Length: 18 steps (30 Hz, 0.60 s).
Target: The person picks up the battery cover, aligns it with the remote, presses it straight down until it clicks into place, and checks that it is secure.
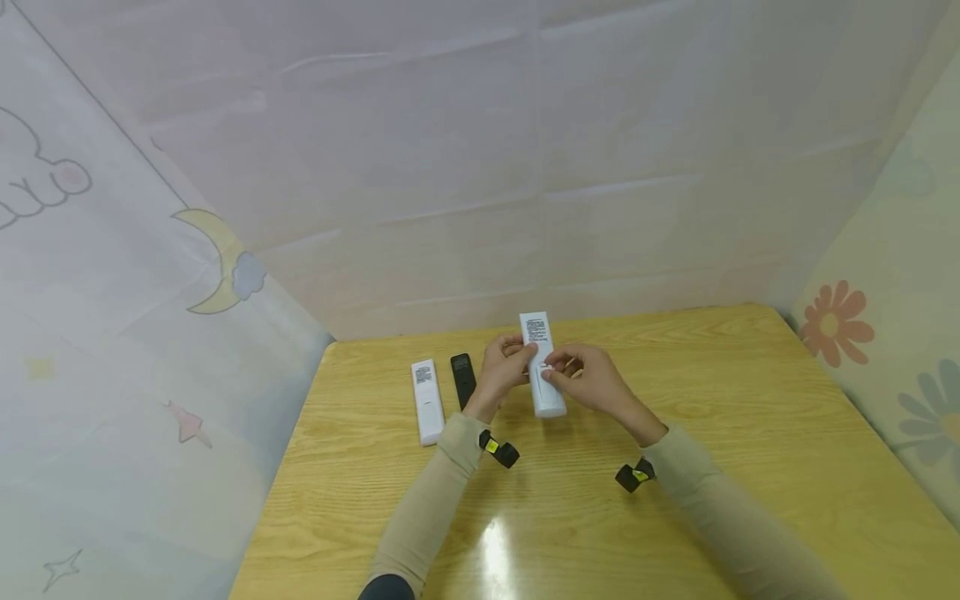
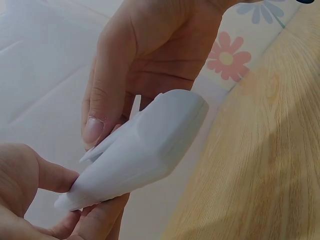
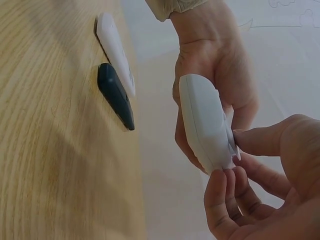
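Observation:
A white remote control (image 1: 534, 323) is held above the table with its printed back turned up. My left hand (image 1: 501, 372) grips it from the left side, thumb across the back. At the remote's back, my right hand (image 1: 597, 380) pinches the battery cover (image 3: 231, 141) between thumb and fingers. The cover stands tilted away from the body, its raised edge (image 2: 92, 154) showing in the left wrist view. In the right wrist view, the right fingers (image 3: 218, 192) are right at the remote's end. The battery compartment's inside is hidden.
A second white remote (image 1: 427, 404) lies on the wooden table (image 1: 337, 500), left of the hands. Beside it is a black remote (image 1: 463, 375), partly covered by the left wrist. Patterned sheeting (image 1: 450, 208) rises behind the table and at both sides.

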### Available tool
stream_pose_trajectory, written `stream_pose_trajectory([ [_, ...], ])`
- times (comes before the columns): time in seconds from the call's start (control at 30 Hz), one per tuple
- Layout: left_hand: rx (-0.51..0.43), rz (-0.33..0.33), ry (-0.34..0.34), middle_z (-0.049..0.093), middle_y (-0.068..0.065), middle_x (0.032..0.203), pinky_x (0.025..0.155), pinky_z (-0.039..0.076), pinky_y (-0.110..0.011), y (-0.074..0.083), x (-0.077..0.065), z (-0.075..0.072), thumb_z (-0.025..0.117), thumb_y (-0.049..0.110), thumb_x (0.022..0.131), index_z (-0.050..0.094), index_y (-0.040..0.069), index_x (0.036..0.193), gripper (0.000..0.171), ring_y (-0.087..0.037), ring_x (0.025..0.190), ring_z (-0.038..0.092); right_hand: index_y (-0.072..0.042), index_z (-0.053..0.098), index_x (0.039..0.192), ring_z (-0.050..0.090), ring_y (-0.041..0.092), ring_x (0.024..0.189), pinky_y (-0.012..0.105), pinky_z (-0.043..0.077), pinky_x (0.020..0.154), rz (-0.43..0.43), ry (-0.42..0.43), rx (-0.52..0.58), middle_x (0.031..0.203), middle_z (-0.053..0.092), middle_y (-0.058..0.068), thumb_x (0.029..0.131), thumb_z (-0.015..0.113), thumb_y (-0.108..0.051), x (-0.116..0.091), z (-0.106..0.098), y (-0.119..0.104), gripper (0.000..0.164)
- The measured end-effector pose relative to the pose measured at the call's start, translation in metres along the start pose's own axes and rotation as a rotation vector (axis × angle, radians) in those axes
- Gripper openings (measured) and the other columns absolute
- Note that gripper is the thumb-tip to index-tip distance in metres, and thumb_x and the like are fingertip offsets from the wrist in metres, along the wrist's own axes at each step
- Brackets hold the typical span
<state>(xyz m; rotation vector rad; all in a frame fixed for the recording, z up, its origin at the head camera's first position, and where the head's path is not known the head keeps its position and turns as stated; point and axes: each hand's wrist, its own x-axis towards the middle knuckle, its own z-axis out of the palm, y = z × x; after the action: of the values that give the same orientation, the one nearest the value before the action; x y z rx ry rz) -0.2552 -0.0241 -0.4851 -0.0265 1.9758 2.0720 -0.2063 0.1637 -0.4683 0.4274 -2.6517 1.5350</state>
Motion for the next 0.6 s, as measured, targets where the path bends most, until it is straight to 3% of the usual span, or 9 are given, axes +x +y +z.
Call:
stream_pose_trajectory([
  [0.37, -0.013, -0.005, 0.004, 0.069, -0.019, 0.13, 0.085, 0.067, -0.038, 0.002, 0.0, 0.001, 0.07, 0.024, 0.105, 0.056, 0.0, 0.142, 0.045, -0.027, 0.103, 0.075, 0.003, 0.063, 0.131, 0.07, 0.027, 0.09, 0.031, 0.062, 0.07, 0.103, 0.001, 0.059, 0.11, 0.066, 0.019, 0.099, 0.079, -0.02, -0.001, 0.003, 0.009, 0.042],
  [0.6, 0.004, -0.002, 0.002, 0.068, -0.02, 0.133, 0.084, 0.067, -0.036, 0.003, -0.001, 0.0, 0.068, 0.025, 0.107, 0.054, -0.001, 0.145, 0.048, -0.028, 0.106, 0.075, 0.007, 0.054, 0.138, 0.074, 0.028, 0.091, 0.054, 0.066, 0.08, 0.133, -0.034, 0.144, 0.116, 0.064, 0.024, 0.102, 0.076, -0.021, -0.002, 0.003, 0.011, 0.051],
])
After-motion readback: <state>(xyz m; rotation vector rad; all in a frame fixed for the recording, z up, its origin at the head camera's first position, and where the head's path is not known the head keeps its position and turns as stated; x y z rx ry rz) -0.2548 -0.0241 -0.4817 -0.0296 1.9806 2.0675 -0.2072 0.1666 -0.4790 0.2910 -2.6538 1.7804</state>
